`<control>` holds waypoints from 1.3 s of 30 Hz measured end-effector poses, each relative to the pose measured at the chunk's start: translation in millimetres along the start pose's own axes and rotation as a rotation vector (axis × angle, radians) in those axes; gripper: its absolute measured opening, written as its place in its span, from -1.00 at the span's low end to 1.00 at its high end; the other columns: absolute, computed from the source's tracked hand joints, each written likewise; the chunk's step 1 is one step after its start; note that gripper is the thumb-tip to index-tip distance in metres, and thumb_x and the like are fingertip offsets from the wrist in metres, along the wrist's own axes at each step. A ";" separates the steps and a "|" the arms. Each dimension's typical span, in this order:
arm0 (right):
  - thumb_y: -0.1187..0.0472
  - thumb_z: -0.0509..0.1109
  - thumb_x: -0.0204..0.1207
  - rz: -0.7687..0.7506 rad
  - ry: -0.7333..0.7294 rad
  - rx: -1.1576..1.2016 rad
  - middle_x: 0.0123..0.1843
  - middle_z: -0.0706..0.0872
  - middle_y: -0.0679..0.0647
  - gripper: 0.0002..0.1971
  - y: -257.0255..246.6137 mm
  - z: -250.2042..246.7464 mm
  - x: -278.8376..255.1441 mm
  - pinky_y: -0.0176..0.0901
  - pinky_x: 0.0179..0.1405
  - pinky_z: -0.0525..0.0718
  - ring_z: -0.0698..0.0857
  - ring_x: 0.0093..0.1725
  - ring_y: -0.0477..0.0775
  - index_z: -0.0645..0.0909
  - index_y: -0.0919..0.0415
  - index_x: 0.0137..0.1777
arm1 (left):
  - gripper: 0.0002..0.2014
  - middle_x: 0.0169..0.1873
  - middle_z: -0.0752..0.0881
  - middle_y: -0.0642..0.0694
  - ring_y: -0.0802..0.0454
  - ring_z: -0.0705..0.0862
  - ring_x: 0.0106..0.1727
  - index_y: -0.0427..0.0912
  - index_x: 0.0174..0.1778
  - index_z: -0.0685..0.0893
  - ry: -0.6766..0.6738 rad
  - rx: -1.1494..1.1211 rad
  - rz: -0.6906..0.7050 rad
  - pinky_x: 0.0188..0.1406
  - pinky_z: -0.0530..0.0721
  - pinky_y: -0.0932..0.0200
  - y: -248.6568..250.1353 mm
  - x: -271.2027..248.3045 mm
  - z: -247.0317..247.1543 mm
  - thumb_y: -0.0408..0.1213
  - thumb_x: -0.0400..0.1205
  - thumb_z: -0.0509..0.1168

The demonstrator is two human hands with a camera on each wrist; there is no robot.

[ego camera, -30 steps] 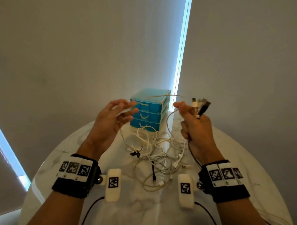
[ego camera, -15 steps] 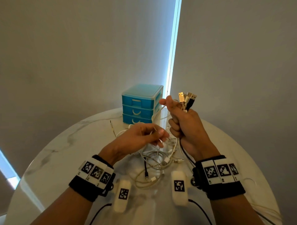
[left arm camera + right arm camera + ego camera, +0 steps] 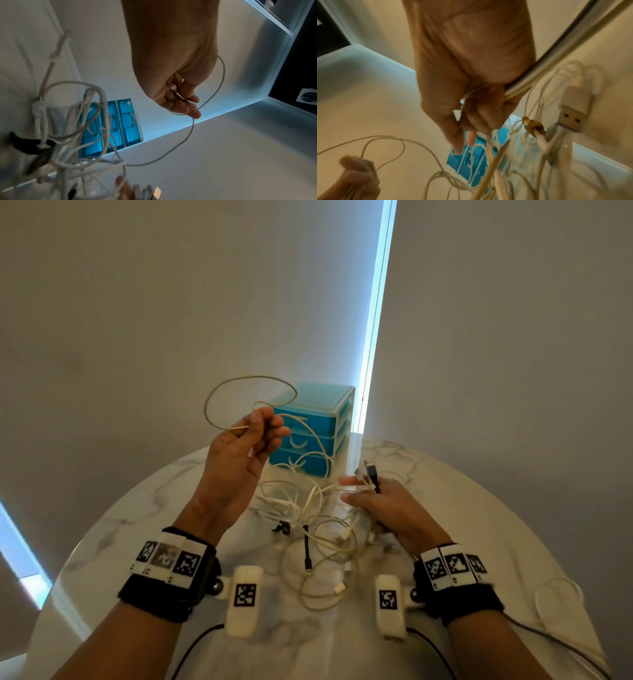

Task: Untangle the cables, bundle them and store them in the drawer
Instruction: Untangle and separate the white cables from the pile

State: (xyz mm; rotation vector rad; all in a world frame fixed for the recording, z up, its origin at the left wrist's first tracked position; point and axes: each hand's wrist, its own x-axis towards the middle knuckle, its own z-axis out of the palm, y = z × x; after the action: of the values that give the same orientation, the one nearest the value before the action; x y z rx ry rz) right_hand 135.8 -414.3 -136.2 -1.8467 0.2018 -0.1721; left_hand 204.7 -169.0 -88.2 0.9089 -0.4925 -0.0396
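Raised in front of the blue three-drawer unit (image 3: 315, 433), my left hand (image 3: 263, 428) pinches a thin white cable (image 3: 219, 395) that arcs in a loop above it and runs down to the tangle of white cables (image 3: 318, 529) on the table. In the left wrist view the fingers (image 3: 187, 104) curl round this thin cable (image 3: 222, 75). My right hand (image 3: 359, 491) sits low over the tangle and grips a bunch of USB plugs (image 3: 369, 474) with their cords. Its fingers (image 3: 476, 115) wrap round several cords, and one loose USB plug (image 3: 570, 119) lies beside them.
The round marble table (image 3: 479, 508) stands in a wall corner, with the drawer unit at its far side, all drawers closed. A separate white cable loop (image 3: 558, 597) lies near the right rim. A short black cable (image 3: 306, 546) lies within the tangle.
My left hand rose from the tangle up and to the left, drawing the thin cable into a loop. My right hand came down toward the table with the plugs.
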 end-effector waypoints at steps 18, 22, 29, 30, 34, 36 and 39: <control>-0.15 0.57 0.62 -0.319 0.330 0.383 -0.43 0.34 -0.08 -0.75 -39.1 1.7 -16.8 -0.14 -0.52 0.30 0.25 -0.45 -0.04 0.91 -0.11 0.19 | -0.43 0.41 0.78 0.12 0.20 0.75 0.42 0.11 0.63 0.60 -0.448 0.678 -0.500 0.38 0.79 0.05 -40.2 -19.7 20.7 0.18 0.70 0.43; -0.04 0.53 0.70 -0.318 0.275 0.294 -0.54 0.57 -0.30 -0.79 -43.1 5.7 -22.7 -0.36 -0.47 0.40 0.46 -0.55 -0.23 0.91 -0.02 0.21 | -0.39 0.13 0.88 0.15 0.29 0.84 0.11 0.11 0.35 0.77 -0.400 0.885 -0.432 0.17 0.84 0.15 -43.3 -20.2 31.2 0.36 0.48 0.53; -0.04 0.53 0.69 -0.342 0.382 0.550 -0.34 0.37 -0.02 -0.75 -49.9 -24.6 -22.2 -0.20 -0.56 0.24 0.24 -0.45 -0.08 0.90 0.01 0.25 | -0.79 -0.27 0.90 0.02 0.12 0.88 -0.19 -0.07 -0.14 0.89 -0.167 1.077 -0.260 0.12 0.88 -0.10 -53.3 -15.0 16.0 0.00 0.56 0.63; -0.06 0.53 0.69 -0.360 0.410 0.632 -0.36 0.35 -0.04 -0.71 -52.2 -35.1 -23.9 -0.23 -0.57 0.22 0.23 -0.47 -0.10 0.89 0.04 0.28 | -0.84 -0.27 0.90 0.01 0.10 0.89 -0.20 -0.08 -0.13 0.87 -0.096 1.069 -0.249 0.11 0.89 -0.12 -53.2 -13.2 10.9 -0.07 0.59 0.60; -0.16 0.48 0.69 -0.356 0.428 0.812 -0.40 0.20 -0.08 -0.58 -53.5 -58.9 -29.8 -0.23 -0.56 0.13 0.14 -0.48 -0.13 0.82 0.10 0.37 | -0.66 0.02 0.87 -0.06 0.04 0.89 -0.09 -0.07 0.18 0.73 0.052 0.956 -0.254 0.06 0.92 -0.11 -48.3 -6.8 -1.0 -0.10 0.58 0.64; -0.13 0.45 0.73 -0.322 0.392 0.824 -0.39 0.16 -0.08 -0.61 -51.2 -54.6 -29.0 -0.25 -0.58 0.13 0.13 -0.48 -0.14 0.81 0.10 0.38 | -0.31 0.35 0.68 0.05 0.11 0.76 0.23 0.11 0.46 0.54 0.000 0.994 -0.226 0.28 0.82 -0.05 -48.0 -4.6 0.9 0.07 0.48 0.70; -0.09 0.42 0.76 -0.295 0.295 0.838 -0.40 0.14 -0.09 -0.65 -54.7 -39.8 -28.5 -0.25 -0.58 0.10 0.13 -0.50 -0.15 0.82 0.08 0.36 | -0.16 0.56 0.45 0.18 0.13 0.47 0.57 0.40 0.57 0.42 -0.140 1.056 -0.052 0.55 0.53 0.00 -47.6 -6.8 10.2 0.23 0.42 0.69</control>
State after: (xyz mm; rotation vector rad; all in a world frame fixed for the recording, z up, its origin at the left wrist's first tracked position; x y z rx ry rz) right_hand 101.9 -430.0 -73.0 -0.9989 0.0409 -0.6340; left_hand 202.5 -204.6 -121.9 1.9620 -0.6234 0.1241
